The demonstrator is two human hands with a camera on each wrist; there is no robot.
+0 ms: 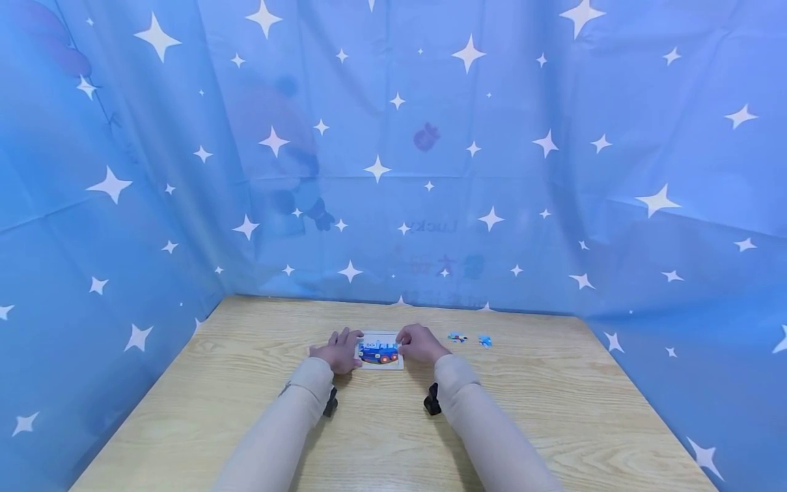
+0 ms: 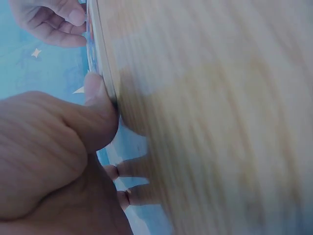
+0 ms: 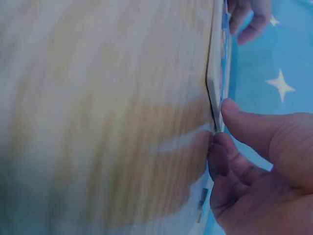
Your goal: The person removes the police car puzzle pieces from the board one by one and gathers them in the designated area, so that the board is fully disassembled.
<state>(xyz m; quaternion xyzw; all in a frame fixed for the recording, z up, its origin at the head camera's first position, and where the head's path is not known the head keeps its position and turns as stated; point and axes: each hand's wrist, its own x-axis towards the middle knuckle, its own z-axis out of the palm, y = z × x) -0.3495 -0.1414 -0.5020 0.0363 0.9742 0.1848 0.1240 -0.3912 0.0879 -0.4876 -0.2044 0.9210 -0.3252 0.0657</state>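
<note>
A small jigsaw puzzle (image 1: 378, 351) in a pale tray lies flat on the table, its picture showing a blue train with red wheels. My left hand (image 1: 337, 352) holds its left side, thumb at the near corner and fingers spread toward the far corner. From the right, my right hand (image 1: 421, 343) grips the puzzle's edge with bent fingers. In the right wrist view the thumb (image 3: 231, 108) lies against the tray edge (image 3: 213, 73), and the curled fingertips (image 3: 218, 159) sit at its end. Whatever is under those fingertips is hidden.
Two small groups of loose puzzle pieces, one multicoloured (image 1: 458, 337) and one light blue (image 1: 485, 340), lie right of my right hand. The wooden table (image 1: 553, 410) reaches back to a blue curtain (image 1: 393, 205) with white stars. Black wrist mounts hang under both sleeves.
</note>
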